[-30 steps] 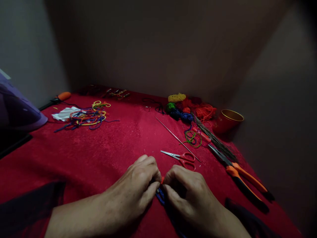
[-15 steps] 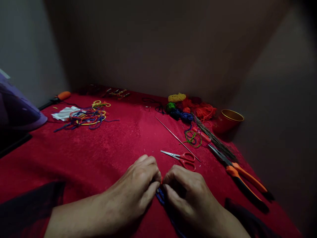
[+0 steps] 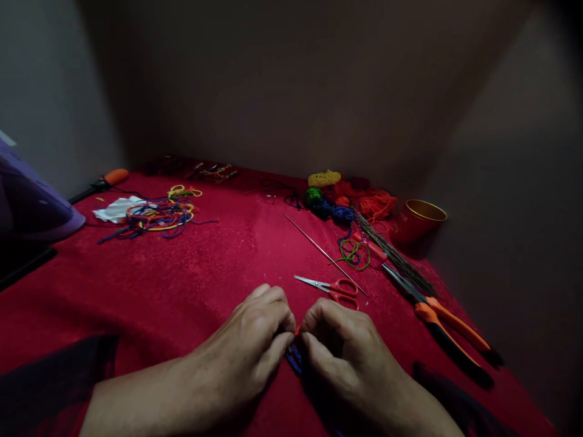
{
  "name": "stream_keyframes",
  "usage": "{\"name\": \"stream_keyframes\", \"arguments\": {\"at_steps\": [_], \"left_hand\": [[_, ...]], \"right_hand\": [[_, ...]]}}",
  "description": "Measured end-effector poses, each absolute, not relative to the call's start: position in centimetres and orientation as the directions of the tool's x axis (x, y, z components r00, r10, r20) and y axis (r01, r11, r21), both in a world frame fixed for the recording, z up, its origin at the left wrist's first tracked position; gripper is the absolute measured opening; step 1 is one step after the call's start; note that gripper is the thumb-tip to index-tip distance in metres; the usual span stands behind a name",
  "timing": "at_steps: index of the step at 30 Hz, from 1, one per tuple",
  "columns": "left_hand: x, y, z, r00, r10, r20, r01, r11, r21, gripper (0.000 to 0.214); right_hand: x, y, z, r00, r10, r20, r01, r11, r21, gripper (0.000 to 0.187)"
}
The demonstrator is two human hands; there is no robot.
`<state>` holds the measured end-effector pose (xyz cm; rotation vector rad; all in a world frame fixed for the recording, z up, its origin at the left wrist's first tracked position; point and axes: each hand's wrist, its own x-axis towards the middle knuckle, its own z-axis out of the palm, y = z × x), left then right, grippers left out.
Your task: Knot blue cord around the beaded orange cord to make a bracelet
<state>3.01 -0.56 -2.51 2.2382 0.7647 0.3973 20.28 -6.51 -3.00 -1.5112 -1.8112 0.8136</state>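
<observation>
My left hand and my right hand meet close together at the front of the red cloth. Each is closed in a pinch between thumb and forefinger. A short stretch of orange-red yarn shows in the narrow gap between the fingertips, gripped from both sides. Blue yarn hangs just below it, partly covered by my hands. Red-handled scissors lie just beyond my right hand, the blades pointing left. Behind them rests a long thin metal needle or rod.
Pliers with orange-black handles and a bundle of thin sticks lie at right. Yarn balls and a red cup stand behind. Tangled yarn scraps and white paper are at left, near a purple object.
My right fingertips have shifted slightly away from the left ones and up, so more of the orange-red yarn shows. The blue yarn below is less visible.
</observation>
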Motion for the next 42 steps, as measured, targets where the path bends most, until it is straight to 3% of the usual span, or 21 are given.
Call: {"name": "stream_keyframes", "arguments": {"at_steps": [18,24,30,37,42], "left_hand": [[3.2,-0.6,-2.4,0.783,0.620,0.037,0.432,-0.586,0.685,0.017],[3.1,-0.7,-2.7,0.789,0.612,0.045,0.426,-0.598,0.678,0.017],[3.0,-0.7,-2.5,0.790,0.613,0.036,0.434,-0.599,0.673,0.017],[3.2,-0.8,-2.5,0.786,0.618,0.030,0.435,-0.586,0.684,0.018],[3.1,-0.8,-2.6,0.790,0.611,0.049,0.418,-0.596,0.686,0.018]], "right_hand": [[20.2,-6.7,-3.9,-0.180,0.949,0.258,0.610,0.313,-0.728,0.016],[20.1,-6.8,-3.9,-0.180,0.958,0.224,0.656,0.286,-0.698,0.015],[20.4,-6.9,-3.5,-0.148,0.977,0.150,0.618,0.210,-0.758,0.016],[20.2,-6.7,-4.0,-0.173,0.948,0.268,0.603,0.317,-0.732,0.016],[20.1,-6.8,-4.3,-0.190,0.942,0.276,0.623,0.333,-0.708,0.014]]}}
